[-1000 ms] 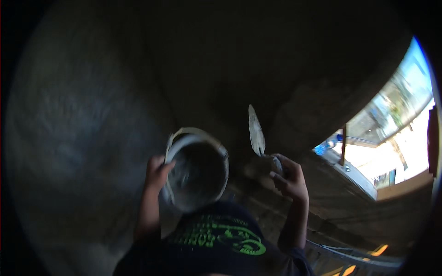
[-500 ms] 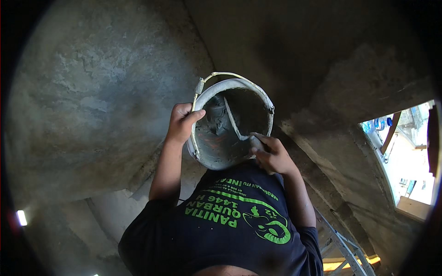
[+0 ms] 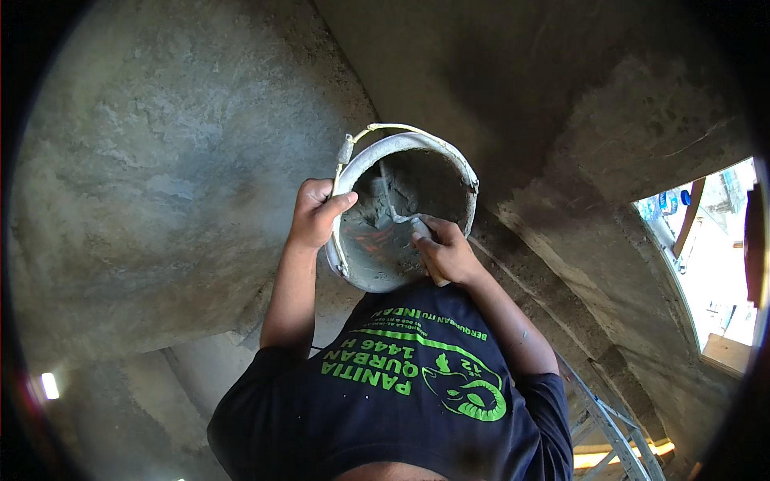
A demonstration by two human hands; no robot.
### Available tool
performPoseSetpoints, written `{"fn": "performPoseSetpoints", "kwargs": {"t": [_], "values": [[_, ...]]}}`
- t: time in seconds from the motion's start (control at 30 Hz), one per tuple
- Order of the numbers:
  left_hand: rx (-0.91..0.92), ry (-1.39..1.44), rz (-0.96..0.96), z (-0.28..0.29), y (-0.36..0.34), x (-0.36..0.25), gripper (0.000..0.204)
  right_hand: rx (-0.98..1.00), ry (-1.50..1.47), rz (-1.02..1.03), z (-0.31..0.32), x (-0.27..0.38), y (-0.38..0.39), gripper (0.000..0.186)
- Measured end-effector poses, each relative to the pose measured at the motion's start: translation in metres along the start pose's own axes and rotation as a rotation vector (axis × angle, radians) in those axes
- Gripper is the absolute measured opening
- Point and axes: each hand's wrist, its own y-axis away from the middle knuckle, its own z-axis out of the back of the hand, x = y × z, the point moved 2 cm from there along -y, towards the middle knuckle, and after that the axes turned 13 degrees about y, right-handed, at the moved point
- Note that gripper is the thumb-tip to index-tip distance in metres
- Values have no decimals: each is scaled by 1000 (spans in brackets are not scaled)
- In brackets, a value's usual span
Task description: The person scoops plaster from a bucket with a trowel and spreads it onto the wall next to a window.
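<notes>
A pale bucket (image 3: 388, 145), crusted with cement, is tilted in front of my chest with its mouth towards me. Wet grey mortar (image 3: 401, 196) lies inside and smears its wall. My left hand (image 3: 319, 212) grips the bucket's left rim, thumb over the edge, beside the wire handle (image 3: 417, 131) that arcs above the mouth. In my right hand (image 3: 446, 252) is the wooden grip of a trowel (image 3: 398, 216). Its bent neck and thin blade reach into the bucket; the blade's far end is among the mortar and hard to make out.
Rough grey plastered walls (image 3: 200, 184) surround me. On the right, a bright opening (image 3: 714, 264) shows blue plastic bottles (image 3: 672, 200) and a wooden board (image 3: 726, 353). A metal ladder (image 3: 613, 437) stands at the lower right.
My right hand has moved left and further over the bucket's mouth, taking the trowel deeper into the mortar side. The left hand keeps its hold on the rim.
</notes>
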Motion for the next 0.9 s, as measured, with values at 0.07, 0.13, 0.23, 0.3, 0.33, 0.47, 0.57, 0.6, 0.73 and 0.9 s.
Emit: {"fn": "performPoseSetpoints", "kwargs": {"t": [0.07, 0.13, 0.23, 0.3, 0.33, 0.47, 0.57, 0.6, 0.73, 0.9], "values": [[2, 1, 12, -5, 2, -5, 24, 21, 32, 31, -1, -3, -2, 28], [-7, -2, 26, -4, 5, -6, 23, 186, 123, -41, -7, 9, 1, 33], [2, 7, 24, -2, 8, -4, 22, 295, 161, -140, 1, 26, 11, 36], [-23, 19, 8, -6, 9, -6, 21, 367, 83, 24, 10, -11, 5, 34], [-26, 17, 7, -8, 8, -6, 21, 397, -40, -8, 14, -18, 6, 33], [-123, 71, 50, 1, 9, 6, 19, 480, -328, -97, 44, -27, 28, 36], [-131, 79, 65, 4, 5, 9, 17, 457, -500, -101, 63, -41, 45, 42], [-126, 90, 69, 1, 2, 8, 17, 471, -626, -99, 70, -46, 52, 44], [-199, -27, 6, -1, -5, 14, 16, 401, -784, 4, 89, -53, 80, 52], [-260, -54, 54, 7, 3, 24, 18, 207, -583, 317, 122, 20, 118, 59]]}}
